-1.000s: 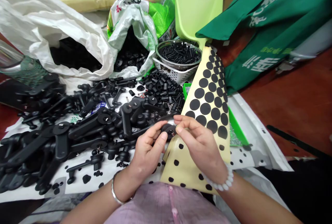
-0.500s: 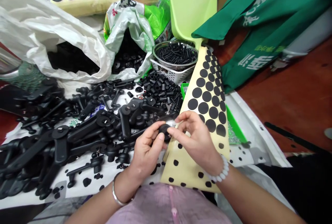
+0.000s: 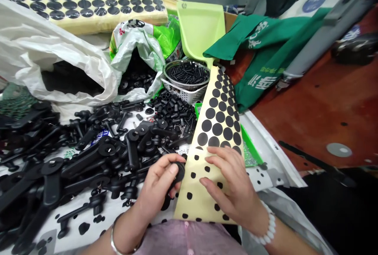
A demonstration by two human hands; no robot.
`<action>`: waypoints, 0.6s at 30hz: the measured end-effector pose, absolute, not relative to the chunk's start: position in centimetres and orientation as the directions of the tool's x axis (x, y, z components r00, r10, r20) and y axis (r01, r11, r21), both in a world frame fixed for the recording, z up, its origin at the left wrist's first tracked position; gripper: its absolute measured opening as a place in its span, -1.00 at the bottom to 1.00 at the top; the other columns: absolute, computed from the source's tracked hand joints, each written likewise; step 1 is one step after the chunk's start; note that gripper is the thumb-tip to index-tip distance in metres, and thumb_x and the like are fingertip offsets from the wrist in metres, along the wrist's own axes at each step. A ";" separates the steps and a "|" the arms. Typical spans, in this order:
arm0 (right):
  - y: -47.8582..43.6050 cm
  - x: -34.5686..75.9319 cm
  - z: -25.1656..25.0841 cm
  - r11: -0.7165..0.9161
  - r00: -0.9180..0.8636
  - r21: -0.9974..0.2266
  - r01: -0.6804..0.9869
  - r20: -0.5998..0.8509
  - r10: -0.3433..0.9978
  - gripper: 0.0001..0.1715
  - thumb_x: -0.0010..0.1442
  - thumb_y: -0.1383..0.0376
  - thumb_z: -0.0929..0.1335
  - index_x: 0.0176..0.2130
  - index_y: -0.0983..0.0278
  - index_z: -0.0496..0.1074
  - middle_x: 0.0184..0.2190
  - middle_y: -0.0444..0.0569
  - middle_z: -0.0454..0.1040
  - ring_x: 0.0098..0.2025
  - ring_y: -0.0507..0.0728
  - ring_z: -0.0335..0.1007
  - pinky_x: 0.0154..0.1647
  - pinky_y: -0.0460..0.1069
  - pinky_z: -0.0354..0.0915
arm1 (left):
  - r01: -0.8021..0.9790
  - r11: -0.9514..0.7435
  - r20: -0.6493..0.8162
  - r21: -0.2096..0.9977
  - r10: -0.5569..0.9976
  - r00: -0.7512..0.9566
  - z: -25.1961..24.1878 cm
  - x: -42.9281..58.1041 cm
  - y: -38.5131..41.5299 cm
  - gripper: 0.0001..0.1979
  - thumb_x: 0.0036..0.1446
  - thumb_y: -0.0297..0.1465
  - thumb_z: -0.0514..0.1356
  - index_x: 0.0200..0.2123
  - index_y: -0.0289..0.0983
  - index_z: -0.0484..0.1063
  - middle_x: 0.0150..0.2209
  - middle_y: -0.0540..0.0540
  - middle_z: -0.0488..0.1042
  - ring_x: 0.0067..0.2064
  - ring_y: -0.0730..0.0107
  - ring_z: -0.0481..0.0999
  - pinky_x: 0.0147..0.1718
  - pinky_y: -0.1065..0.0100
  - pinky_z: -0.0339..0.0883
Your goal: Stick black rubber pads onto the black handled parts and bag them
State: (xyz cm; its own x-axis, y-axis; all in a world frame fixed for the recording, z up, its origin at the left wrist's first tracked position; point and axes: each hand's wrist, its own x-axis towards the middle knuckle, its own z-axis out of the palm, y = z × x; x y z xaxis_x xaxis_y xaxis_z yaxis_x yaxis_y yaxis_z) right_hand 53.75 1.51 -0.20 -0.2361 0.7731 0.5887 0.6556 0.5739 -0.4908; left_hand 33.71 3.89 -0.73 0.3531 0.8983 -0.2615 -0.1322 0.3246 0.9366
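Note:
My left hand [image 3: 153, 186] pinches a round black plastic part [image 3: 180, 171] between thumb and fingers, at the left edge of a pale yellow sheet [image 3: 203, 201] of black round stickers. Large dots cover the sheet's far half; its near end carries small ones. Over the sheet is my right hand [image 3: 236, 188], fingers apart and nothing in them, close to the nearest large dots [image 3: 217, 141]. Black plastic arms with round ends [image 3: 103, 151] lie heaped to the left of my left hand.
Behind the heap stand a white sack [image 3: 26, 38] and a plastic bag [image 3: 144, 38] of black parts. A metal bowl of black screws [image 3: 189, 73] rests in a white basket [image 3: 184, 94]. A light-green dustpan [image 3: 201, 26] and green cloth [image 3: 265, 46] are farther back.
My right hand has come away from the black part and opened over the sticker sheet. My left hand keeps the part, slightly lower and farther left. The whole view has shifted.

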 end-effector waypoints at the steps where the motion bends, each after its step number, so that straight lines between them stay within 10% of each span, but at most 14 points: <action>1: 1.0 54.5 -0.6 0.537 -0.211 -0.459 0.708 0.588 0.781 -0.62 0.22 0.31 0.33 0.02 0.34 0.23 0.01 0.19 0.28 0.06 0.33 0.20 0.10 0.32 0.05 | -0.107 0.328 -0.265 0.938 0.884 0.384 -0.9 33.8 3.8 -0.60 0.14 -0.10 0.09 -0.13 -0.30 0.33 -0.62 0.08 0.26 -0.61 0.59 0.17 -0.63 0.54 0.04; 9: -5.9 57.5 -4.6 0.198 0.186 -0.554 0.809 0.560 0.807 -0.39 0.17 0.16 0.36 0.12 0.34 0.16 0.03 0.25 0.24 0.07 0.42 0.18 -0.01 0.31 0.21 | 0.102 0.201 -0.224 0.974 0.900 0.375 -1.1 34.4 3.3 -0.70 0.08 -0.20 0.16 -0.23 -0.30 0.40 -0.69 0.16 0.09 -0.65 0.62 0.03 -0.65 0.52 -0.07; 14: -9.8 57.2 -9.4 0.070 0.247 -0.626 0.777 0.406 0.880 -0.53 0.08 -0.01 0.40 -0.15 0.24 0.34 -0.29 0.04 0.37 -0.45 0.18 0.34 -0.49 0.07 0.39 | 0.109 0.183 -0.207 0.977 0.935 0.288 -1.3 35.5 3.4 -0.70 -0.03 -0.24 0.24 -0.26 -0.31 0.40 -0.53 0.06 0.27 -0.52 0.55 0.19 -0.56 0.50 0.11; 18: -9.8 55.0 -12.0 0.152 0.124 -0.688 0.710 0.334 0.934 -0.81 0.15 0.09 0.38 -0.27 0.11 0.47 -0.38 -0.06 0.49 -0.50 0.16 0.44 -0.59 -0.04 0.41 | 0.075 0.188 -0.202 0.979 0.943 0.264 -2.2 36.7 3.0 -0.64 0.00 -0.24 0.25 -0.16 -0.29 0.36 -0.37 -0.03 0.38 -0.37 0.43 0.35 -0.40 0.43 0.28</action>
